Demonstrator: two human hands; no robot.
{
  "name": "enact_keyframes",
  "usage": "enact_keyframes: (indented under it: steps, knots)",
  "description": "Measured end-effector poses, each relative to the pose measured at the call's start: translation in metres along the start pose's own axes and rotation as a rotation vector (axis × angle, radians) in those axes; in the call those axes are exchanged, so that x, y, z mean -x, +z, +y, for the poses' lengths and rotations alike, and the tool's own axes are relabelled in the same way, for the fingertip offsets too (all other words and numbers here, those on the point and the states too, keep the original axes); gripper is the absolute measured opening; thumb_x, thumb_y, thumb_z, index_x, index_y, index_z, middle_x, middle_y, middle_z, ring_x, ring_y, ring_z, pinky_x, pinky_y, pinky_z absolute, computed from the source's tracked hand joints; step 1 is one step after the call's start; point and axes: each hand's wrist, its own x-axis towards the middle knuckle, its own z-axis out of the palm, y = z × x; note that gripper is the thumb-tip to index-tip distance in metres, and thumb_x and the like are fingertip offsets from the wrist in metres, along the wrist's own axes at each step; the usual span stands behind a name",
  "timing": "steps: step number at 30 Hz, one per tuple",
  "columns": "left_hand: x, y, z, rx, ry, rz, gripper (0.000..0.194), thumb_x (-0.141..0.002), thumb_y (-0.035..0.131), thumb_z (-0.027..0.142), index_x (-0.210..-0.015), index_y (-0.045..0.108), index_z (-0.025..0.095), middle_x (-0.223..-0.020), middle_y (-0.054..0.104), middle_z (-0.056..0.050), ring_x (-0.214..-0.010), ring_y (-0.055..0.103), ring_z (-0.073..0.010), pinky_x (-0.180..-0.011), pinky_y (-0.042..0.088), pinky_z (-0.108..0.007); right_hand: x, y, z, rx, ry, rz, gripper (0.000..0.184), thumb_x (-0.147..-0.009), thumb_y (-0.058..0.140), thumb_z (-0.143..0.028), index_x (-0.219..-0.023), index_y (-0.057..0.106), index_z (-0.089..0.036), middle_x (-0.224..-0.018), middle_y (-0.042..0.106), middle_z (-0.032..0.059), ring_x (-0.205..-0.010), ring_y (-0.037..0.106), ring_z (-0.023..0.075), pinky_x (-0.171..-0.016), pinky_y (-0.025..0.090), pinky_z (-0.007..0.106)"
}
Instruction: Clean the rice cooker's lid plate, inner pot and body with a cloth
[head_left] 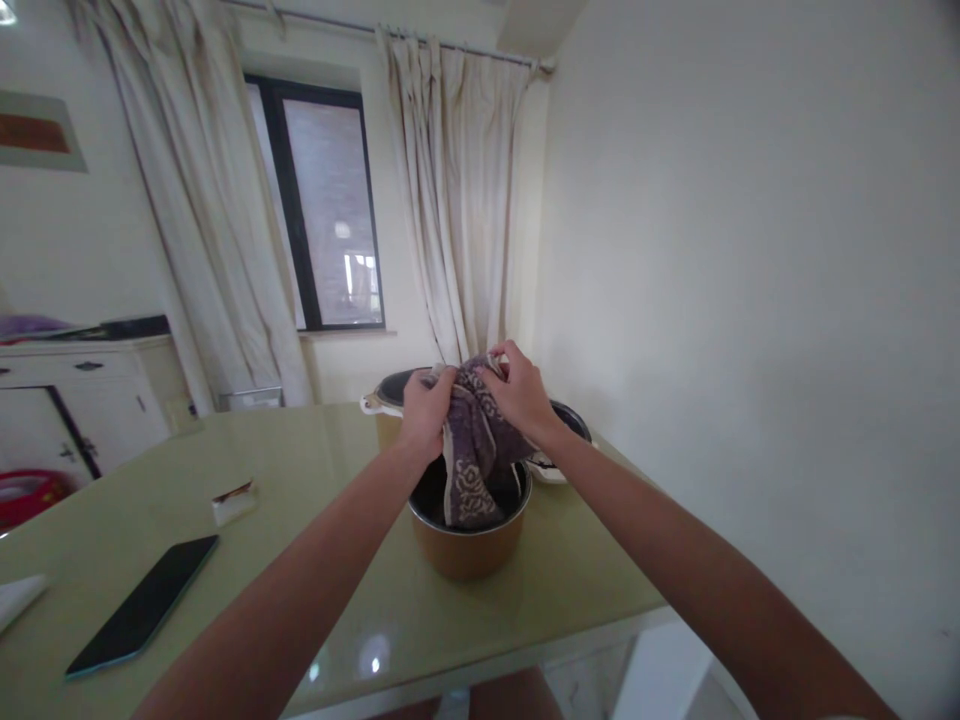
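A purple cloth with a pale scroll pattern and light edging hangs bunched from both my hands. My left hand pinches its upper left part, and my right hand grips the upper right. The cloth's lower end dips into a round pot with a tan outside and a dark inside, standing on the table. Behind the hands is a rice cooker body, partly hidden by my left hand and the cloth. To the right, a dark round opening with a white rim, perhaps its lid, shows behind my right wrist.
The pale green table meets a white wall on the right. A dark phone or tablet lies at the left, with a small white packet beyond it. Curtains hang by a window, and a white cabinet stands far left.
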Motion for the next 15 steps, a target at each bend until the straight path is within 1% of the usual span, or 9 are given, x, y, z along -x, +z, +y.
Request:
enact_keyframes:
  steps: [2,4,6,7,8,10,12,13,15]
  knots:
    - [0.009,0.003,0.010,0.070,-0.119,-0.154,0.045,-0.079,0.077,0.058,-0.096,0.068,0.018,-0.083,0.069,-0.002,-0.073,0.064,-0.0157,-0.061,0.049,-0.024,0.004,0.006,0.000,-0.144,0.032,-0.062,0.036,-0.087,0.070,-0.048,-0.116,0.062,-0.027,-0.084,0.069,-0.0027,-0.083,0.066,0.0207,-0.083,0.050,0.035]
    - [0.014,0.002,0.020,0.144,-0.240,-0.289,0.051,-0.086,0.066,0.066,-0.097,0.070,0.017,-0.090,0.072,-0.006,-0.078,0.066,-0.0177,-0.061,0.051,-0.024,0.007,0.010,0.006,-0.263,0.076,-0.104,0.055,-0.078,0.080,-0.050,-0.123,0.060,-0.027,-0.095,0.072,-0.0012,-0.091,0.067,0.0210,-0.086,0.051,0.035]
    - [0.014,-0.003,0.028,0.174,-0.309,-0.423,0.056,-0.089,0.061,0.069,-0.097,0.072,0.015,-0.098,0.075,-0.012,-0.086,0.069,-0.0221,-0.067,0.055,-0.028,0.008,0.010,0.020,-0.359,0.138,-0.084,0.068,-0.069,0.085,-0.044,-0.128,0.057,-0.026,-0.101,0.072,0.0002,-0.093,0.066,0.0214,-0.085,0.053,0.035]
    - [0.014,-0.007,0.029,0.157,-0.308,-0.479,0.054,-0.089,0.063,0.067,-0.097,0.073,0.014,-0.103,0.076,-0.014,-0.091,0.070,-0.0240,-0.072,0.056,-0.030,0.009,0.008,0.029,-0.400,0.179,-0.043,0.069,-0.067,0.084,-0.041,-0.129,0.057,-0.025,-0.100,0.072,0.0007,-0.092,0.066,0.0214,-0.083,0.054,0.035]
    - [0.014,-0.011,0.028,0.115,-0.283,-0.516,0.051,-0.087,0.068,0.064,-0.098,0.074,0.014,-0.106,0.076,-0.015,-0.096,0.071,-0.0251,-0.077,0.057,-0.032,0.011,0.005,0.039,-0.434,0.223,0.016,0.068,-0.068,0.082,-0.039,-0.129,0.057,-0.025,-0.099,0.072,0.0011,-0.090,0.066,0.0213,-0.080,0.055,0.034]
    - [0.017,-0.020,0.021,-0.033,-0.183,-0.549,0.042,-0.085,0.076,0.055,-0.100,0.076,0.016,-0.109,0.077,-0.014,-0.098,0.071,-0.0247,-0.082,0.056,-0.033,0.019,-0.004,0.059,-0.485,0.308,0.158,0.065,-0.070,0.076,-0.037,-0.131,0.056,-0.027,-0.100,0.072,0.0022,-0.087,0.066,0.0213,-0.072,0.055,0.032]
    - [0.025,-0.030,0.008,-0.240,-0.067,-0.614,0.036,-0.087,0.075,0.051,-0.097,0.076,0.017,-0.102,0.079,-0.011,-0.092,0.072,-0.0229,-0.081,0.055,-0.031,0.035,-0.017,0.079,-0.517,0.393,0.287,0.065,-0.071,0.073,-0.037,-0.132,0.054,-0.029,-0.105,0.071,0.0026,-0.086,0.065,0.0211,-0.064,0.054,0.030]
    - [0.031,-0.036,0.000,-0.359,-0.007,-0.684,0.035,-0.089,0.071,0.051,-0.093,0.077,0.018,-0.096,0.079,-0.009,-0.088,0.071,-0.0223,-0.079,0.054,-0.031,0.047,-0.024,0.088,-0.535,0.453,0.322,0.065,-0.070,0.072,-0.037,-0.132,0.053,-0.031,-0.107,0.071,0.0021,-0.084,0.065,0.0210,-0.060,0.052,0.029]
    - [0.046,-0.048,-0.015,-0.612,0.116,-0.859,0.037,-0.095,0.062,0.052,-0.087,0.077,0.019,-0.086,0.078,-0.007,-0.082,0.070,-0.0214,-0.075,0.051,-0.030,0.073,-0.036,0.102,-0.543,0.587,0.337,0.063,-0.069,0.070,-0.038,-0.130,0.054,-0.032,-0.105,0.071,0.0013,-0.082,0.065,0.0210,-0.054,0.050,0.027]
